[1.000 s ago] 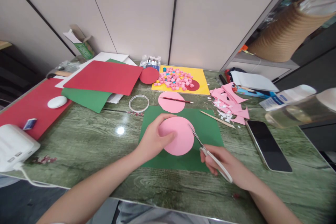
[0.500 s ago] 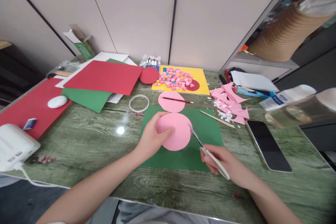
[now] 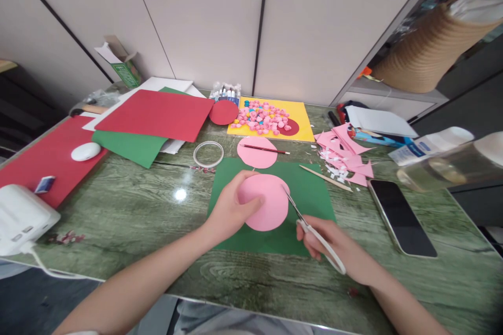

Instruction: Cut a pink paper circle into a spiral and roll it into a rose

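Note:
Between the thumb and fingers of my left hand (image 3: pixel 238 204) is a pink paper circle (image 3: pixel 269 209), held above a green sheet (image 3: pixel 314 188). My right hand (image 3: pixel 328 243) grips white-handled scissors (image 3: pixel 314 231), fingers in the loops. The blades reach the circle's upper right edge; whether they are cutting through it I cannot tell. Just beyond lies another pink circle (image 3: pixel 251 158) with a dark red pencil (image 3: pixel 267 149) across it. A beige pointed stick (image 3: pixel 325 178) rests at the green sheet's right edge.
Pink paper scraps (image 3: pixel 341 149) and a phone (image 3: pixel 401 217) lie to the right, near a bottle (image 3: pixel 448 165). Small pink pieces (image 3: pixel 261 118) cover a yellow sheet (image 3: pixel 302 112). At left are a tape roll (image 3: pixel 208 154), red sheets (image 3: pixel 153 115) and a white charger (image 3: pixel 23 220).
My left hand and the pink circle have shifted slightly right and toward me. The scissors remain at the circle's edge, and the green sheet has moved a little.

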Motion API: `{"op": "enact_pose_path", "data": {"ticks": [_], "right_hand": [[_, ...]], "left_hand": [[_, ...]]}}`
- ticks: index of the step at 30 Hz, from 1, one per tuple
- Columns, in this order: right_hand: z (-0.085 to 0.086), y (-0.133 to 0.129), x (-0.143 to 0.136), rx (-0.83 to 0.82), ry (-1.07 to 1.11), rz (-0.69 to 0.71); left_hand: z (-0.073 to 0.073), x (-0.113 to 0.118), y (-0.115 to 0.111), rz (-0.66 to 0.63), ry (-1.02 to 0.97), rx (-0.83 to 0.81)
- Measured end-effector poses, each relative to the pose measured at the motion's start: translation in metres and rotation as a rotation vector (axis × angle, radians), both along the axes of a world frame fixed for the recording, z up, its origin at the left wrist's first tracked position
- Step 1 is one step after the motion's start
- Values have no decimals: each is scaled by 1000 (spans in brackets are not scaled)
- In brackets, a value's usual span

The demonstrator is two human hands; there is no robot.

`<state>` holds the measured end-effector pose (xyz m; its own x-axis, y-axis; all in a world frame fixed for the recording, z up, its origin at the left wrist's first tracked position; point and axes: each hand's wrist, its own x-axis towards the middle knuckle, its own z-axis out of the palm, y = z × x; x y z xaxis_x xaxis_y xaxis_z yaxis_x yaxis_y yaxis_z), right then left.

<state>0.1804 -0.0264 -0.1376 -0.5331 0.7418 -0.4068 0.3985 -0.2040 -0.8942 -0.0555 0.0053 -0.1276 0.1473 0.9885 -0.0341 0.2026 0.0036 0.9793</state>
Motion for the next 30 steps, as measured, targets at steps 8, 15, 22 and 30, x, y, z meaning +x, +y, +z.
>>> {"op": "enact_pose_path", "data": {"ticks": [8,15,22,30], "right_hand": [[-5,0,1,7,21,-13],[-6,1,4,10,19,-9],[-4,2,4,14,-8,-13],[-2,0,4,-22,16,-5]], "left_hand": [[0,-1,0,4,3,8],[0,-1,2,40,10,10],[-2,-1,1,92,30,-5],[3,-1,1,47,22,12]]}}
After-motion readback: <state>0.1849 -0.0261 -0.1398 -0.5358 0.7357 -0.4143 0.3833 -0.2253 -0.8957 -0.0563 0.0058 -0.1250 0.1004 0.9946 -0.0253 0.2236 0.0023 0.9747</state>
